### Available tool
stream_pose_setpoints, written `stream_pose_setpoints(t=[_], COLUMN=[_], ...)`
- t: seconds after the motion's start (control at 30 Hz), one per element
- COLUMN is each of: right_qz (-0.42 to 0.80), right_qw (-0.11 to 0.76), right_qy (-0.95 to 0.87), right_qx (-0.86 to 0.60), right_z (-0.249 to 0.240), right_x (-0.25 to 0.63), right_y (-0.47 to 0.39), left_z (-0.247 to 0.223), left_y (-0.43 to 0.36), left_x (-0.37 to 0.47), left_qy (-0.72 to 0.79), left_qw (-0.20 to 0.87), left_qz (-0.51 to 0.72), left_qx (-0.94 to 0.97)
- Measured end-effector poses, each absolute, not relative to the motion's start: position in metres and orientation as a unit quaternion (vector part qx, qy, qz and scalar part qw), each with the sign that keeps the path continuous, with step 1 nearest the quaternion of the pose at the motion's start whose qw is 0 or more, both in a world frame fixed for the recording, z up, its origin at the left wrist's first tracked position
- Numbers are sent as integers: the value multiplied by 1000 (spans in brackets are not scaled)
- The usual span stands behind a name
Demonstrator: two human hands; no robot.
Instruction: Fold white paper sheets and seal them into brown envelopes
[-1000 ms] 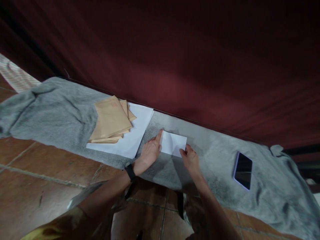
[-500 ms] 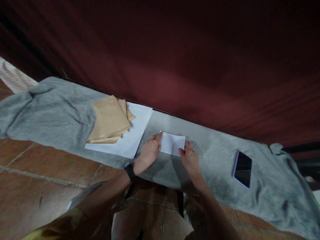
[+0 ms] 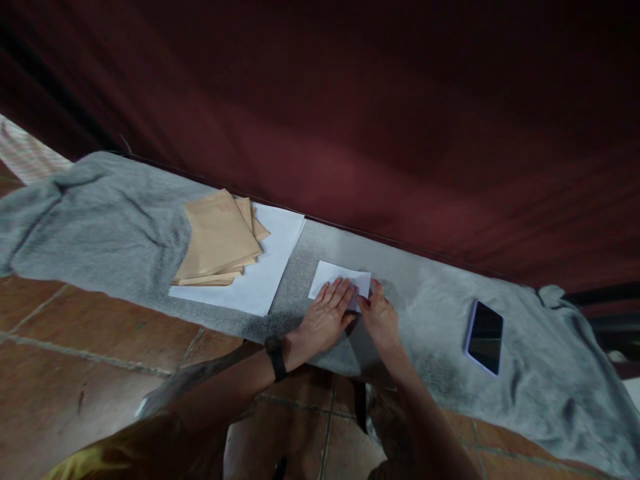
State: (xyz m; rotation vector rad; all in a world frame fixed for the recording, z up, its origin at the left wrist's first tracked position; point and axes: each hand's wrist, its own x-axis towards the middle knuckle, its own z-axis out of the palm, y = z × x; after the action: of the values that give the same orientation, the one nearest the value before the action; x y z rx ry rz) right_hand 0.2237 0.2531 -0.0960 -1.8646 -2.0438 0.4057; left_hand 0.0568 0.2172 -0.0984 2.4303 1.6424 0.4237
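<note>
A small folded sheet of white paper [image 3: 327, 271] lies on the grey cloth in front of me. My left hand [image 3: 327, 313], with a black watch on its wrist, rests flat on top of this paper, its fingers stretched out and covering the middle. At the paper's right edge, my right hand [image 3: 379, 317] pinches the corner between thumb and fingers. Left of my hands, a stack of brown envelopes [image 3: 217, 237] lies on larger white sheets [image 3: 280, 250].
A phone in a purple case [image 3: 485, 337] lies on the grey cloth [image 3: 435, 300] to the right. Behind the cloth hangs a dark red curtain-like surface [image 3: 350, 160]. Brown floor tiles [image 3: 100, 327] show below the cloth's front edge.
My left hand has moved right from the paper's left edge and now lies flat across its middle. My right hand stays at the right edge.
</note>
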Motion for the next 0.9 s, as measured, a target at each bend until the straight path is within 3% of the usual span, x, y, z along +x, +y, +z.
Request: stream_pose_setpoints(t=[0.63,0.9], right_qz=[163,183], right_qw=[108,177], right_qy=[-700,-694], right_qx=[-687,-674], right_z=[-86,-90], right_x=[224,226], right_y=[254,254], left_z=[-106,-108], left_y=[205,205], left_x=[44,43], left_qy=[552,553], left_qw=[35,37], left_qz=[139,134], left_qx=[821,822])
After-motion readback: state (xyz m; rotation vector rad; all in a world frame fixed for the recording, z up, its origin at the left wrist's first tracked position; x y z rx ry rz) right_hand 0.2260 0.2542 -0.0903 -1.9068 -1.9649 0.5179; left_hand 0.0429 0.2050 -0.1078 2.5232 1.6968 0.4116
